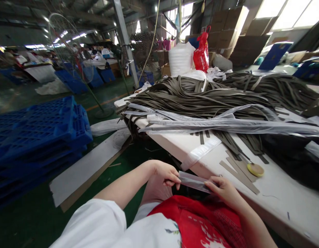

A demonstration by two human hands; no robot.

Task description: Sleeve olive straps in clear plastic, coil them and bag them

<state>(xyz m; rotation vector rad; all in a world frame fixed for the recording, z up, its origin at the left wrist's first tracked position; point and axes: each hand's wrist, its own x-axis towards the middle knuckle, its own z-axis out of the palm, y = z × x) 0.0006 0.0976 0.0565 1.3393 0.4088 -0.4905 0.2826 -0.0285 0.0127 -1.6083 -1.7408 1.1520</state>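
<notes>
A strip of clear plastic film (192,182), probably a narrow sleeve, is stretched between my two hands in front of my red apron (200,220). My left hand (167,175) pinches one end of it, with the fingers curled. At the other end, my right hand (222,190) holds the film between thumb and fingers, close to the table edge. Just beyond, a flat plastic sleeve (200,153) hangs over the edge of the white table (285,203). Long plastic sleeves (226,126) lie across a heap of dark grey strips (200,96).
Flat brown strips (242,175) and a round yellow-rimmed object (255,169) lie on the table at right. Stacked blue pallets (40,127) stand at left, near a white board (89,165) on the floor. A red bag (201,51) and white foam roll (180,59) are behind.
</notes>
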